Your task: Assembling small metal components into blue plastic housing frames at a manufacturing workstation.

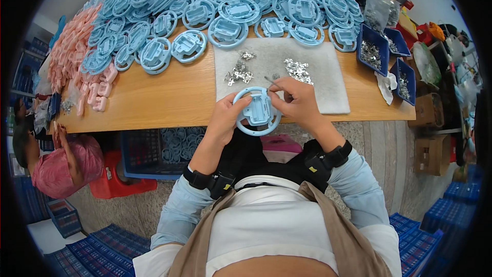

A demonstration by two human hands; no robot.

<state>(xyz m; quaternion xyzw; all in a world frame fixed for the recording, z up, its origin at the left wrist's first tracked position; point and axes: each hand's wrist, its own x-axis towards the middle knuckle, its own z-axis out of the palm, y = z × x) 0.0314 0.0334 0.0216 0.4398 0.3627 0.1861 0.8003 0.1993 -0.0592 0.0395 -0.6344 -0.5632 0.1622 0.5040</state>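
Note:
A light blue plastic toy steering wheel (257, 112) is held at the near edge of the wooden table (169, 97). My left hand (225, 118) grips its left rim. My right hand (296, 100) holds its right side and pinches a small metal piece (270, 79) just above the wheel. Behind them lies a grey felt mat (318, 61) with two heaps of small metal clips (297, 69).
A big pile of blue wheels (230, 5) covers the back of the table, with pink plastic parts (77, 46) at the left. Blue bins of metal parts (374, 51) stand at the right. Another person (56, 159) crouches at the lower left beside a blue crate (154, 154).

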